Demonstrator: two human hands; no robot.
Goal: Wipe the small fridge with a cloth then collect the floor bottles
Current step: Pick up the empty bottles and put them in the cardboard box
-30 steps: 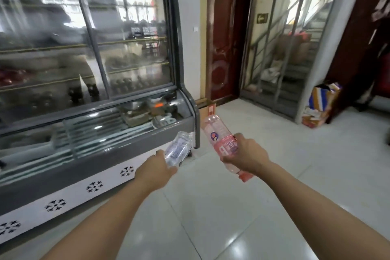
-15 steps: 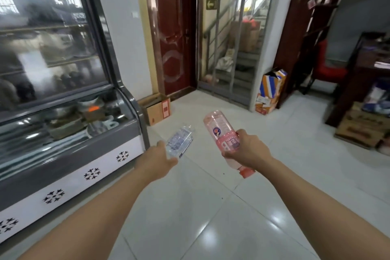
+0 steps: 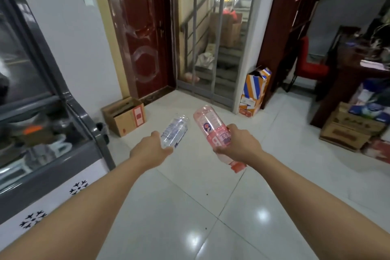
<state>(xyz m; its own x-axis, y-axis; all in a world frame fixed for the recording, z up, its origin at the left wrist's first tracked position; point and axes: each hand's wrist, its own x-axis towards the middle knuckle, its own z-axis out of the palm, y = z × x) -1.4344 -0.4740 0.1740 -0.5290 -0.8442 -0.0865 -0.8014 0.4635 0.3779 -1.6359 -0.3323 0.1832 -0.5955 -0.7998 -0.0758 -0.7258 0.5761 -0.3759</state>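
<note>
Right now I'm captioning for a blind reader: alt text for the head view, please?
Two outstretched arms each hold a plastic bottle above a white tiled floor: left hand a clear bottle, right hand a pink bottle. A display fridge stands left, an open box ahead.

I see glossy white floor tiles (image 3: 190, 207), a dark red door (image 3: 143, 34) at 12 o'clock, a barred stairwell (image 3: 213, 34) beside it, and cardboard boxes (image 3: 348, 131) at 3 o'clock.

open cardboard box (image 3: 124, 117) by wall | striped carton (image 3: 254, 91) | red chair (image 3: 310, 65), possibly
</note>
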